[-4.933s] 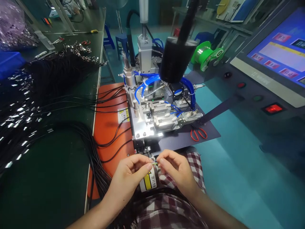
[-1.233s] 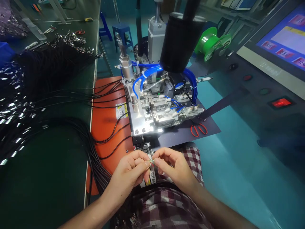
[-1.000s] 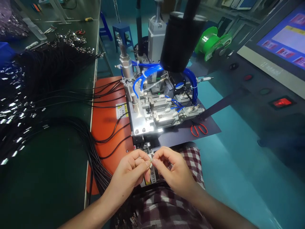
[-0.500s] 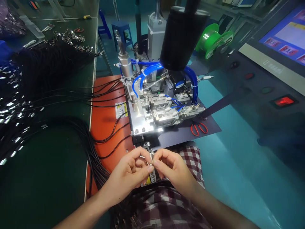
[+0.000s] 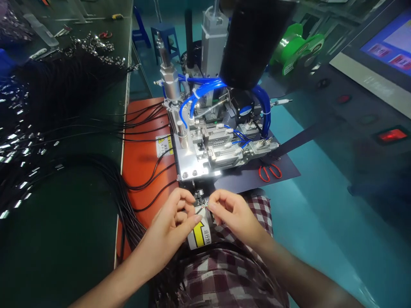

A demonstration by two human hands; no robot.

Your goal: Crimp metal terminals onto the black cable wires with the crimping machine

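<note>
A short black cable end [image 5: 199, 210] with thin, light-coloured wires [image 5: 206, 205] at its tip lies between my two hands. My left hand [image 5: 180, 218] has its curled fingers and thumb around the cable, its index finger lifted off; part of the grip is hidden. The fingertips of my right hand [image 5: 229, 213] pinch the fine wires. Just beyond my fingers stands the near end of the machine's metal track [image 5: 199, 196]. Under them is a white label with a yellow arrow [image 5: 199, 234].
A machine [image 5: 221, 145] with blue air hoses stands ahead on an orange board [image 5: 144, 158]. Several black cables run into its left side. Red-handled scissors [image 5: 270, 173] lie to the right. A cable bundle [image 5: 118, 192] hangs over the left table's edge. A control panel [image 5: 366, 102] rises at right.
My hands have moved slightly apart, and my left fingers have opened somewhat. The cable end and more of the arrow label now show between them. The view has shifted a little.
</note>
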